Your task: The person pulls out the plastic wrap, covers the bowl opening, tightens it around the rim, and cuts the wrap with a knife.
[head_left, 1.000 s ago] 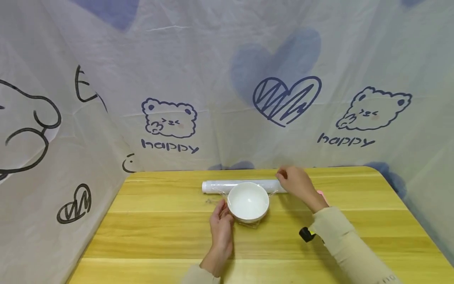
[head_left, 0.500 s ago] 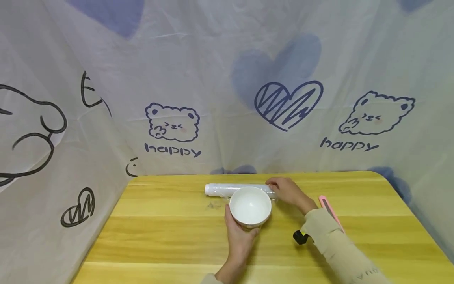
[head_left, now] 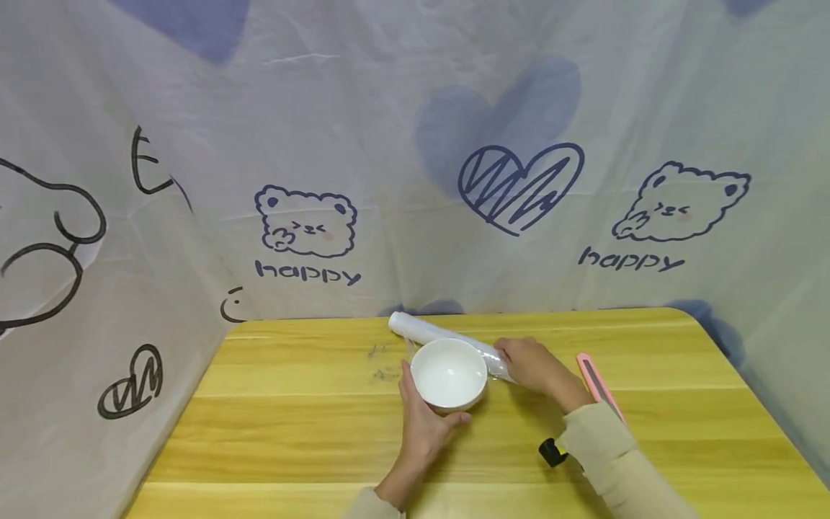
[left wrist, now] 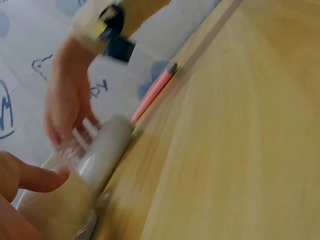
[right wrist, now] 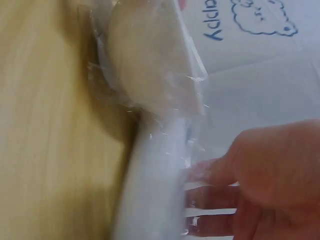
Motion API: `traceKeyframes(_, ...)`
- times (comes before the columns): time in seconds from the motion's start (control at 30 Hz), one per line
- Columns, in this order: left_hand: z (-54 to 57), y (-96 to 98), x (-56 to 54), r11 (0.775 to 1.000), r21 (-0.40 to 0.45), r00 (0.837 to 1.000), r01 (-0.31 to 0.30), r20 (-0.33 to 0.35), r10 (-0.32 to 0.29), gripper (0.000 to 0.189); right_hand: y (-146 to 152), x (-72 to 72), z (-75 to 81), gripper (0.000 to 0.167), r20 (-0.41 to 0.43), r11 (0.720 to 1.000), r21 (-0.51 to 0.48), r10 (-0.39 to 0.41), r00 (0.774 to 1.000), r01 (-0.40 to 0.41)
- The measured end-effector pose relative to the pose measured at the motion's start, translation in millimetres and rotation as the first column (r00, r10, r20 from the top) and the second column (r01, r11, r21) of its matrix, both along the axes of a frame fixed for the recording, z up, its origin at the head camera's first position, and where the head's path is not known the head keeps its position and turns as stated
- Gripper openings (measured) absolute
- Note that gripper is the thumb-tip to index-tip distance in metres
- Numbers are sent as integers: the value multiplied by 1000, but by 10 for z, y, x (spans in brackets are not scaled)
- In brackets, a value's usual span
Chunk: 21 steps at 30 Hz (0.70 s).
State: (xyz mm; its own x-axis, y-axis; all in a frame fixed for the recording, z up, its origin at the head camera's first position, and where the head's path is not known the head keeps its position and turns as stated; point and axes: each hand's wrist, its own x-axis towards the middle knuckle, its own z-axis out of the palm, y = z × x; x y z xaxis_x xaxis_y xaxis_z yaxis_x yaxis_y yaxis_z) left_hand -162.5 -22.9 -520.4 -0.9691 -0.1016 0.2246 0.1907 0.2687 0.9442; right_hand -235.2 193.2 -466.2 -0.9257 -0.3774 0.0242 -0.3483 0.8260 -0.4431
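A white bowl (head_left: 449, 375) stands in the middle of the wooden table, with clear cling film around its outside in the right wrist view. My left hand (head_left: 421, 432) holds the bowl from the near left, its thumb along the near side and fingers along the left. Behind the bowl, a white roll of cling film (head_left: 421, 330) lies slantwise, its left end farther back. At the roll's right end, my right hand (head_left: 534, 367) grips it. Film stretches between the roll and the bowl in the right wrist view (right wrist: 162, 120), which is blurred. The fingertips are partly hidden in the head view.
A pink utility knife (head_left: 599, 386) lies right of my right hand, partly behind the sleeve. Beneath the right forearm is a black wrist-worn device (head_left: 552, 453). A printed cloth (head_left: 402, 144) hangs behind the table's far edge (head_left: 311, 319).
The roll has turned from level to slanted, its right end coming nearer. My right hand shifted from beyond the roll onto its right end. My left hand moved from beside the bowl to around it.
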Motion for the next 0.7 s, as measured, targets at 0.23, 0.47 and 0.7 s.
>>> traceKeyframes(0.23,85,-295,-158,978,-60,975,200,111,-193,132,37,215,155,25,160,1000,24,4,987,-8)
traceKeyframes(0.47,135,-486,-306,921,-104,910,376,229,-345,141,33,399,163,41,325,995,-66,-49,944,75)
traceKeyframes(0.7,148,-694,-533,859,-2,832,512,252,-495,133,-57,567,115,67,418,968,-235,15,908,93)
